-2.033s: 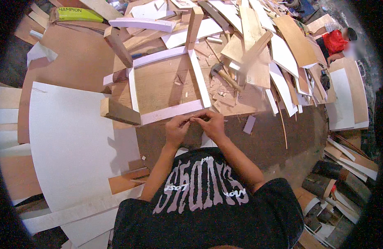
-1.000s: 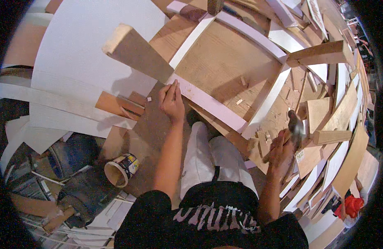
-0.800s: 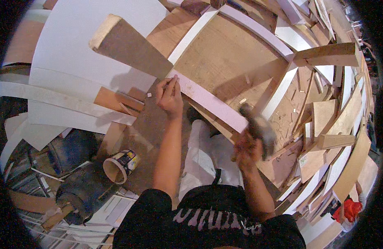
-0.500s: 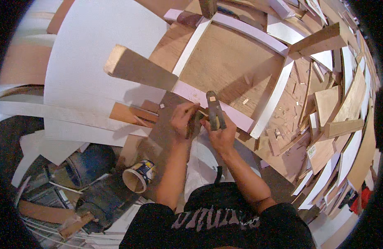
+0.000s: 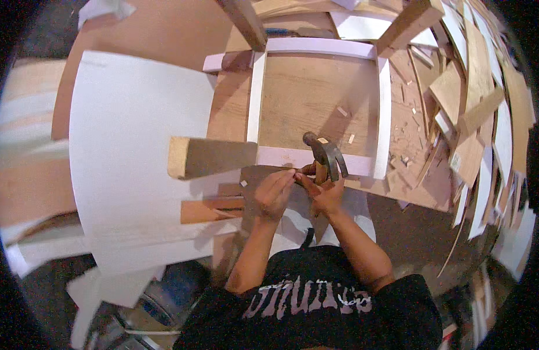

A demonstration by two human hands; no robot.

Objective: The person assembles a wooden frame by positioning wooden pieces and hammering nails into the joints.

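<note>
My right hand [image 5: 326, 196] grips a hammer [image 5: 326, 155] by its wooden handle, with the dark metal head raised above the near rail of a white square frame [image 5: 257, 102]. My left hand [image 5: 273, 193] sits beside it, fingertips pinched at the rail's near edge; what they pinch is too small to tell. The two hands touch each other. A brown wooden leg [image 5: 208, 157] juts left from the frame's near left corner. A tan plywood panel [image 5: 313, 96] fills the inside of the frame.
A large curved white board [image 5: 126, 160] lies to the left. Many wood strips and offcuts [image 5: 479, 111] are piled along the right. Small wood blocks [image 5: 208, 209] lie left of my left hand. More white boards and a dark object sit at lower left.
Two seconds ago both hands were empty at the rail. My right hand reached right, picked up the hammer, and brought it to my left hand at the rail. My head also turned.
</note>
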